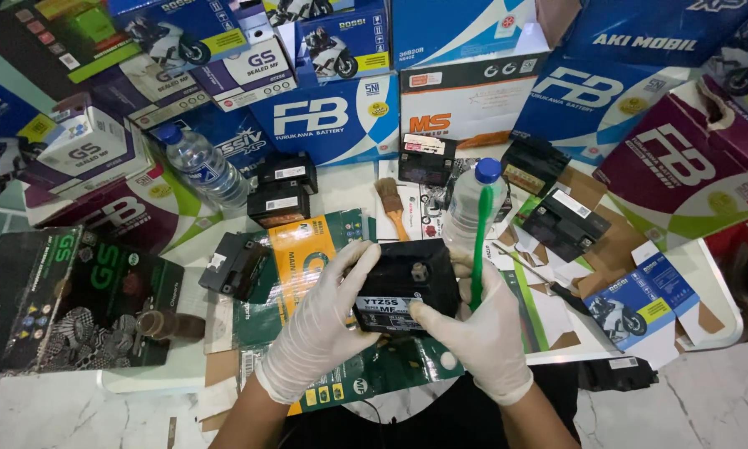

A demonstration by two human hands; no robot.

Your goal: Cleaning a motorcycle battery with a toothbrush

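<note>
I take the small black battery as my landmark: it sits at the near middle of the white table, lifted between both gloved hands, with a white label strip on its near face and a small terminal on top. My left hand curls around its left side, fingers closed against the casing and thumb along the top edge. My right hand grips the right side, thumb pressed on the label, and it also pinches a green toothbrush that stands upright beside the battery. Under the battery lies a flattened green and yellow carton. Just left of it rests another black battery, and further left a dark box with green lettering. Beyond the battery stand a clear bottle with a blue cap and a wooden-handled brush. To the far left a second water bottle lies tilted beside two stacked black batteries. At the back, blue and white cartons and a purple carton crowd the table's far edge.
</note>
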